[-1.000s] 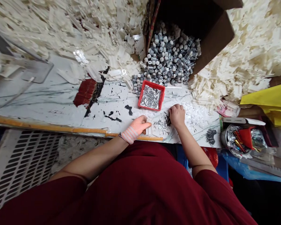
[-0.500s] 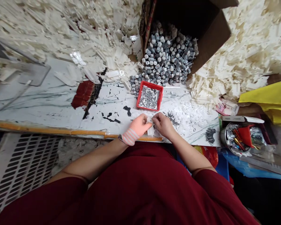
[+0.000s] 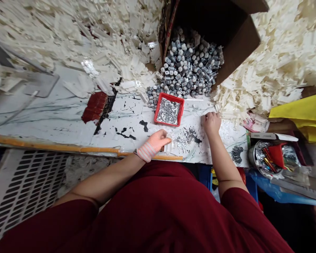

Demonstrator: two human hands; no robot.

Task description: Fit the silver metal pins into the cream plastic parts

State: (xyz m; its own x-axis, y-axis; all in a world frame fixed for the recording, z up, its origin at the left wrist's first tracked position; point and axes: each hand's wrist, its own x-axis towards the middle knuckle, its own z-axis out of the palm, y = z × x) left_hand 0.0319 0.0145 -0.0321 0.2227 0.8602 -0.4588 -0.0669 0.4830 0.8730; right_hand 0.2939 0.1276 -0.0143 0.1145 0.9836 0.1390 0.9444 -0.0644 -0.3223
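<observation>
My left hand [image 3: 153, 144], in a peach glove with a striped cuff, grips a small white plastic part [image 3: 168, 141] near the table's front edge. My right hand [image 3: 211, 123] is bare and rests farther right, its fingers curled at the edge of a heap of white plastic parts [image 3: 233, 100]. Between my hands lies a small pile of silver metal pins [image 3: 184, 140]. Beyond them stands a red tray [image 3: 160, 109] lined with foil and holding more pins. Whether my right hand holds anything is hidden by its fingers.
A cardboard box [image 3: 237, 42] full of grey metal cylinders stands at the back, spilling onto the marble-patterned table [image 3: 126, 116]. White plastic parts are heaped on both sides. A foil-lined tin [image 3: 268, 156] and yellow sheets [image 3: 300, 114] lie at right; a wooden strip [image 3: 94, 149] runs along the front edge.
My right hand has moved right and forward, away from the left hand, to the white heap. My left hand stays near the table's front edge with the white part.
</observation>
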